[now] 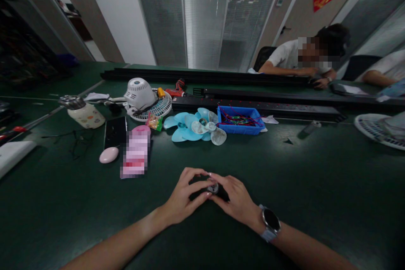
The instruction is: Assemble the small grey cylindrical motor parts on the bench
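Centrally, the left hand (186, 194) and the right hand (236, 198) meet above the dark green tabletop (272, 173), fingers arched and bent. The fingertips of both close around a small round grey metallic-looking part (213, 187), which lies between them, near the middle of the tabletop's near side; its underside is hidden. A round black-faced watch with a pale band (270, 220) encircles the right wrist. Beyond the hands lie overlapping translucent light-blue fan blades (186, 128), just beside a blue rectangular plastic bin (242, 128) holding red wires and green components. To the left of the blades are a small colourful packet (155, 121), a pink partly blurred sheet (136, 152), a pale pink oval object (109, 155) and a flat black rectangular item (115, 132). Farther back stand a white fan housing (138, 93) on its round grille and a red-and-black power drill (177, 89). At far right, a person in a white shirt (286, 55) leans over the table.
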Motion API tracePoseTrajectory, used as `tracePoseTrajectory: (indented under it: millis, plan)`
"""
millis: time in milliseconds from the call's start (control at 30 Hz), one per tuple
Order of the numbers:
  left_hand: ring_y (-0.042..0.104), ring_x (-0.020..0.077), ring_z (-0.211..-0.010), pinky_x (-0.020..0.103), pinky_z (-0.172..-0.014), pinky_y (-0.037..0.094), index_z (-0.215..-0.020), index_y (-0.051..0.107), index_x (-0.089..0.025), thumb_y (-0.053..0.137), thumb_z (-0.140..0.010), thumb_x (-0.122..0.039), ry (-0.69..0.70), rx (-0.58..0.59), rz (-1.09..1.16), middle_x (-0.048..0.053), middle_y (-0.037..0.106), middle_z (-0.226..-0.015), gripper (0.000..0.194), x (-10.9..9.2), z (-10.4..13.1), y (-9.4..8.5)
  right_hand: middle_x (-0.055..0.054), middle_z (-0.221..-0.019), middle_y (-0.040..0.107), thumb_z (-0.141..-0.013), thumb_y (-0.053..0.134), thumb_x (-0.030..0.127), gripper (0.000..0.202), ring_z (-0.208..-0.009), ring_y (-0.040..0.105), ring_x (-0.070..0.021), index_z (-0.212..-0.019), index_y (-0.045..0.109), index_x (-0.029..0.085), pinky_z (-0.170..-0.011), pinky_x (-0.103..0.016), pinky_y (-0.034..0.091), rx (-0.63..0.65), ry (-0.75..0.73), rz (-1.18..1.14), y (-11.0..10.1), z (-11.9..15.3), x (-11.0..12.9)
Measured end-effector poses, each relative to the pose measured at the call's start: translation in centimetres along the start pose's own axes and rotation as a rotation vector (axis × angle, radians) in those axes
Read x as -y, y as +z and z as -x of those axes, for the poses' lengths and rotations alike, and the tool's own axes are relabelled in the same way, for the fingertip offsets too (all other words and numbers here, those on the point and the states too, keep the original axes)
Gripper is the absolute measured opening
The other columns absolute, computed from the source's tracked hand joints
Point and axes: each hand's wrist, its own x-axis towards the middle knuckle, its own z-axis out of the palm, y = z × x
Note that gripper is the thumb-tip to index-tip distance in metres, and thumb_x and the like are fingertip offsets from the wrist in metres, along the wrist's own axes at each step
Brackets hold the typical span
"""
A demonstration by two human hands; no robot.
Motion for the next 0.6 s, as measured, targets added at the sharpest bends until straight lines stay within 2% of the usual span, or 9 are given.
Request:
tracePoseTrajectory:
  millis: [133,233,400,600]
  plan:
    - [0.046,0.0233,-0.115,0.04,-0.097,0.042,-0.114,0.066,-0.026,0.058,-0.092,-0.021,0.0,0.019,0.0,0.008,0.055,-0.123,0.024,-0.4,-0.14,0.15,-0.008,-0.113,0.07,-0.097,0.051,0.032,0.04,-0.092,0.068,-0.0173,-0.133,0.043,0.02,-0.08,-0.033,0.053,-0.008,-0.114,0.026,0.03,-0.07,0.28]
    - [0.047,0.0224,-0.11,0.038,-0.094,0.043,-0.106,0.069,-0.024,0.059,-0.091,-0.02,0.006,-0.009,0.01,0.008,0.059,-0.115,0.018,-0.74,-0.18,0.33,-0.008,-0.112,0.07,-0.097,0.051,0.031,0.036,-0.093,0.068,-0.0172,-0.131,0.046,0.02,-0.079,-0.033,0.052,-0.009,-0.158,0.056,0.12,-0.11,0.46]
    - [0.049,0.0206,-0.1,0.036,-0.087,0.044,-0.097,0.069,-0.022,0.063,-0.089,-0.017,0.018,-0.149,0.023,0.006,0.061,-0.099,0.012,-0.54,0.02,0.74,-0.008,-0.112,0.07,-0.097,0.051,0.033,0.038,-0.091,0.068,-0.0163,-0.132,0.045,0.02,-0.078,-0.032,0.052,0.001,-0.143,0.056,0.09,-0.21,0.69]
    - [0.051,0.0197,-0.096,0.034,-0.083,0.045,-0.1,0.07,-0.024,0.064,-0.088,-0.018,0.01,-0.228,0.045,0.004,0.063,-0.093,0.014,-0.09,0.26,0.89,-0.007,-0.113,0.069,-0.095,0.054,0.035,0.043,-0.088,0.068,-0.0167,-0.134,0.043,0.021,-0.077,-0.032,0.053,0.008,-0.108,0.047,0.12,-0.09,0.69]
